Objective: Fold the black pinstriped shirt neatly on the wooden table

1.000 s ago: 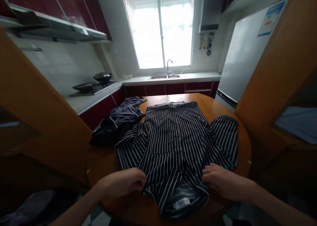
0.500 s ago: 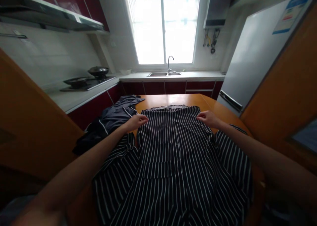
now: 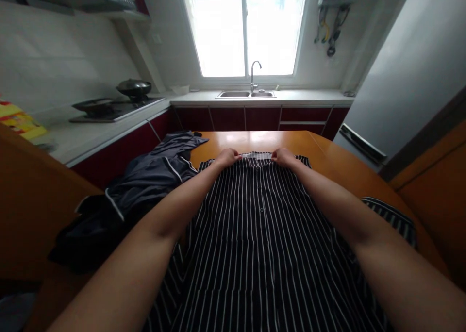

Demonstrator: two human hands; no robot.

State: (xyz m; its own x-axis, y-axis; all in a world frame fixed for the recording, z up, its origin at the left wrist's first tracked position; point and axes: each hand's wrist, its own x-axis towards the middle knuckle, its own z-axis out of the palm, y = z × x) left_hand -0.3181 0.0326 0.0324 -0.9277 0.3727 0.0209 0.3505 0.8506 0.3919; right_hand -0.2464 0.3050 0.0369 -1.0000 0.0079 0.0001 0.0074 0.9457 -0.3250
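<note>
A dark shirt with white stripes [image 3: 262, 235] lies spread flat on a round wooden table [image 3: 327, 162], its buttons running down the middle. Both my arms reach across it to its far hem. My left hand [image 3: 226, 157] is closed, pinching the hem left of the middle. My right hand [image 3: 283, 157] pinches the same hem just right of the middle. The hem between them shows a pale inner edge. One striped sleeve [image 3: 393, 215] lies out to the right.
A crumpled dark blue garment with white piping [image 3: 145, 184] lies on the table's left side. Beyond the table run a counter with a sink [image 3: 245, 94] and a stove with pans [image 3: 116, 101]. A grey fridge [image 3: 396, 94] stands at the right.
My hands left the near end of the shirt, reached to its far corners, then slid inward along the far hem and gripped it. The camera leaned forward over the table.
</note>
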